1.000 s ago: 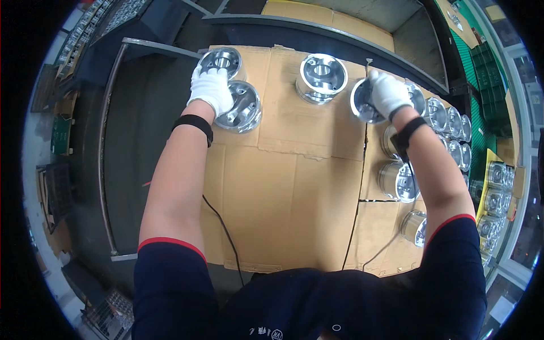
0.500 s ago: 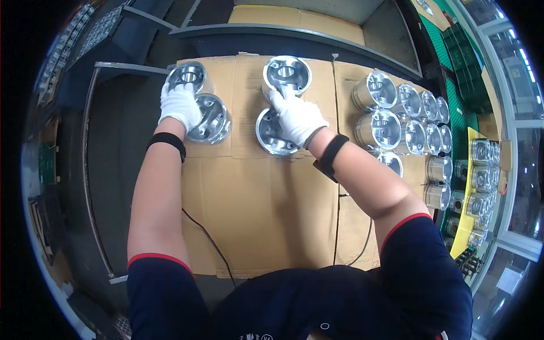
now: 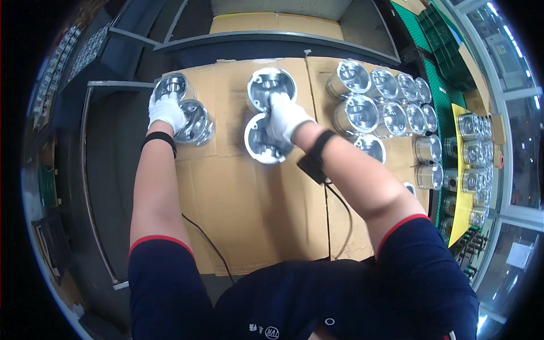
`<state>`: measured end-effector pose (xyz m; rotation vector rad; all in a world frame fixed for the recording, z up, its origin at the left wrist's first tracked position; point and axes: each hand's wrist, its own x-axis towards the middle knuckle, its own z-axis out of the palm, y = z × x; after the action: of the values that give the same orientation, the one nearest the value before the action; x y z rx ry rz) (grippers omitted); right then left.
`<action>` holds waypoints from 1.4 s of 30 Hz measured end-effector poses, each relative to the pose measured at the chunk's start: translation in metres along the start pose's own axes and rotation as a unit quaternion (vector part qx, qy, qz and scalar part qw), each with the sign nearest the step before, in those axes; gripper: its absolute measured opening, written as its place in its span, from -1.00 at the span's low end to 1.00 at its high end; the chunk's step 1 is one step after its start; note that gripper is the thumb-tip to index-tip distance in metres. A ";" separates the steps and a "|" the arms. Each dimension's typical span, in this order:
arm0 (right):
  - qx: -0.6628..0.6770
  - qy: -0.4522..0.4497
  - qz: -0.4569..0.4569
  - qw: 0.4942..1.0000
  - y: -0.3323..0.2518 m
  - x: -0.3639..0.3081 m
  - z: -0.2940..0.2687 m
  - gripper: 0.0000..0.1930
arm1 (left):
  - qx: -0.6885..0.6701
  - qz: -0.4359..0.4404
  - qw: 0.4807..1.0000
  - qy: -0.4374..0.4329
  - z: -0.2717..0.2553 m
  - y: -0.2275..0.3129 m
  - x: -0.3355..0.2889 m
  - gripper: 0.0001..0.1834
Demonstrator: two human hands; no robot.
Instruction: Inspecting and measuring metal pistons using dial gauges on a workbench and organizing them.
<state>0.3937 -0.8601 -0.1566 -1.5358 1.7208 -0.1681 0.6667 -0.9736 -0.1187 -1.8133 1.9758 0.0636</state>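
My left hand [image 3: 166, 112], in a white glove, is at the left pair of shiny metal pistons. Its fingers reach into the hollow of the far piston [image 3: 171, 84] and its side covers part of the near piston [image 3: 198, 126]. Over the middle of the cardboard, my right hand [image 3: 288, 118], gloved too, grips another pair where they meet. Its fingers hook into the far piston [image 3: 272, 80] and cover one side of the near piston [image 3: 262, 148]. All these pistons show their hollow sides up; my palms hide the exact grip.
Several more pistons [image 3: 362, 113] stand in rows on the cardboard sheet [image 3: 249, 215] at the right. Beyond them are green crates [image 3: 439, 34] and a yellow board [image 3: 460, 170] with more pistons. A metal rail [image 3: 89, 187] runs along the left; a cable [image 3: 207, 238] crosses the cardboard.
The view has shifted a little. My right hand has drawn its two pistons slightly toward me, and the near one looks blurred. My left hand stays at the left pair.
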 end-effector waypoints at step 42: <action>0.082 0.468 0.319 0.820 0.559 -0.777 -0.153 -0.01 | 0.049 0.819 0.535 0.201 -0.209 0.646 -0.580 -0.38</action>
<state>-0.1852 -0.0949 -0.0156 -0.6490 2.7933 -0.7942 0.0051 -0.4162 0.1034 0.7640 3.0652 0.0991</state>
